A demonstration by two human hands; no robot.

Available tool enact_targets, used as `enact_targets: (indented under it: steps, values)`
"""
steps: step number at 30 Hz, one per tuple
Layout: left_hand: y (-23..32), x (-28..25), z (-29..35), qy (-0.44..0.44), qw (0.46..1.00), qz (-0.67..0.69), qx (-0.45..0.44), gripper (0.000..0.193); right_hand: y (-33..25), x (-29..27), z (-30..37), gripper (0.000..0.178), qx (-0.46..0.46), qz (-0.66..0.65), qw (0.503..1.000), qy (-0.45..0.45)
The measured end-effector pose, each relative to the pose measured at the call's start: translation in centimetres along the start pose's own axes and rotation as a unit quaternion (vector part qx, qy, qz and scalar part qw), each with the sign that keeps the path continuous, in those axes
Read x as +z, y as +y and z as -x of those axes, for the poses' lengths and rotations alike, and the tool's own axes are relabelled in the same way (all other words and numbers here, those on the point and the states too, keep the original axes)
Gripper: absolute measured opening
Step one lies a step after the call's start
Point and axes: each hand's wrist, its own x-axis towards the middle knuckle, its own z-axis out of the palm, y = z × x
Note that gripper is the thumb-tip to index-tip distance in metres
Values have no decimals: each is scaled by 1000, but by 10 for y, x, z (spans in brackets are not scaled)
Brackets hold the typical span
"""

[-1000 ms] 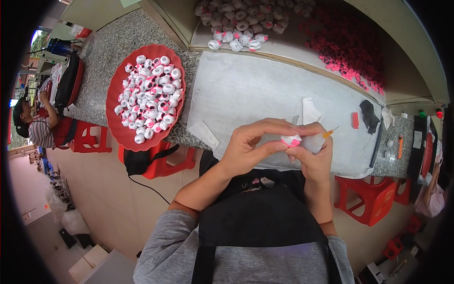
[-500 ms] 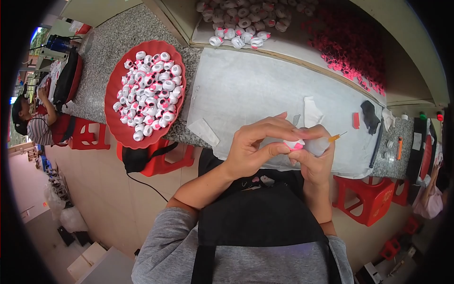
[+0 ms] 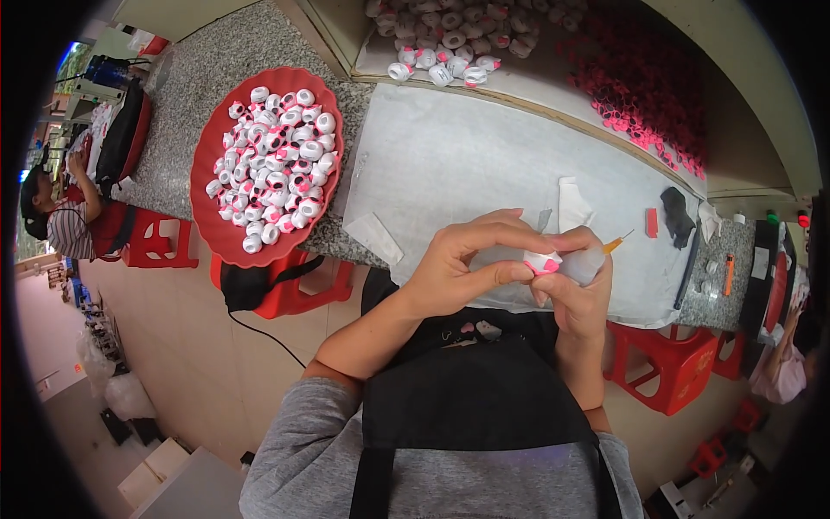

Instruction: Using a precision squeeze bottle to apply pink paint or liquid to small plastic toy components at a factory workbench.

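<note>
A white sheet (image 3: pixel 484 156) covers the granite bench (image 3: pixel 216 60). At its near edge, the left hand (image 3: pixel 462 264) pinches a small white-and-pink piece (image 3: pixel 543 260), while the right hand (image 3: pixel 577 294) grips a glue bottle (image 3: pixel 588 262) touching it. Red tray (image 3: pixel 216 238) at the left edge.

I'm sitting in a small assembly workshop, at a speckled stone workbench (image 3: pixel 216 60) covered in the middle of the frame by a white sheet (image 3: pixel 484 164). A red tray (image 3: pixel 226 244) at upper left is heaped with identical white-and-pink pieces (image 3: pixel 272 164), and the wooden bins (image 3: pixel 605 112) along the top hold more of them plus a mass of tiny pink parts (image 3: pixel 644 86). Red plastic stools (image 3: pixel 670 368) stand under the bench, and another person (image 3: pixel 65 221) works at the far left edge.
</note>
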Motion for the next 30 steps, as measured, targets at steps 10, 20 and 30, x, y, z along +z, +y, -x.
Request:
enact_targets:
  steps: [10,20,30]
  values:
    - [-3,4,3,28,994,-85,57,24,4,0,2,26,-41,50,998,1]
    - [-2,-2,4,37,999,0,8,23,2,6,-4,27,-4,33,999,-5]
    - [0,3,7,29,998,15,59,19,2,1,9,27,-11,34,999,-21]
